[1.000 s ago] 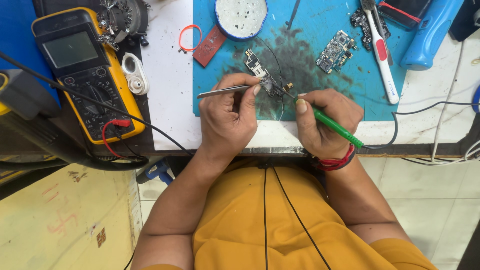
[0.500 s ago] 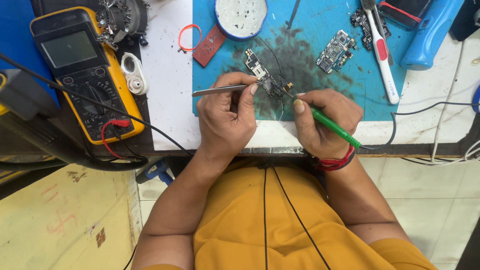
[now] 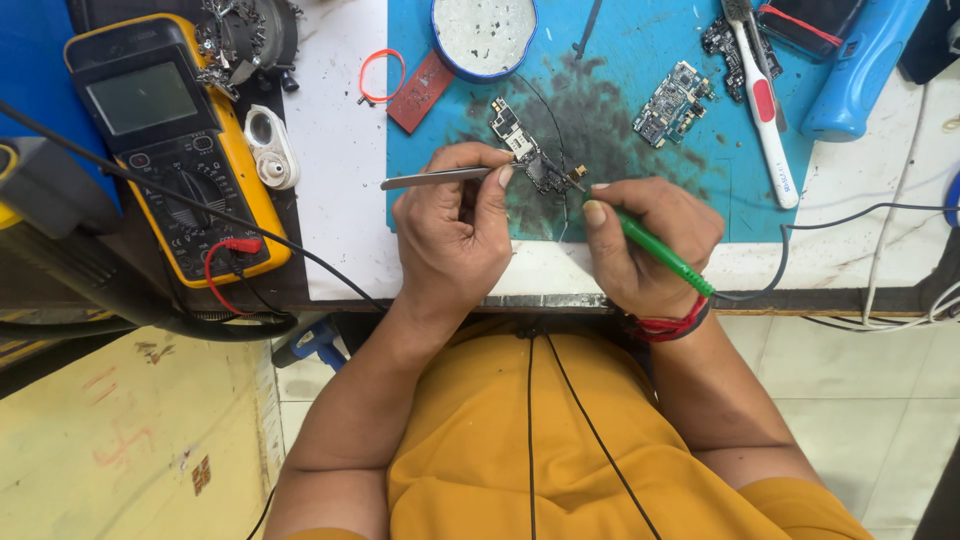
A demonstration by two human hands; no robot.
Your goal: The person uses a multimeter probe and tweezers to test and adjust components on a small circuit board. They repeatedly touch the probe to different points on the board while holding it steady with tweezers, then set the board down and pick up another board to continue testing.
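Left hand (image 3: 452,232): fingers clamped on metal tweezers (image 3: 435,178), tips at the small circuit board (image 3: 528,158).
Right hand (image 3: 652,245): pinched a green-handled tool (image 3: 664,258), tip touching that board.
Surface: blue mat (image 3: 690,180).

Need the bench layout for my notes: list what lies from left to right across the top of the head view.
Yellow multimeter → white oval case → orange ring → round tin → loose circuit board → toothbrush → blue handle.
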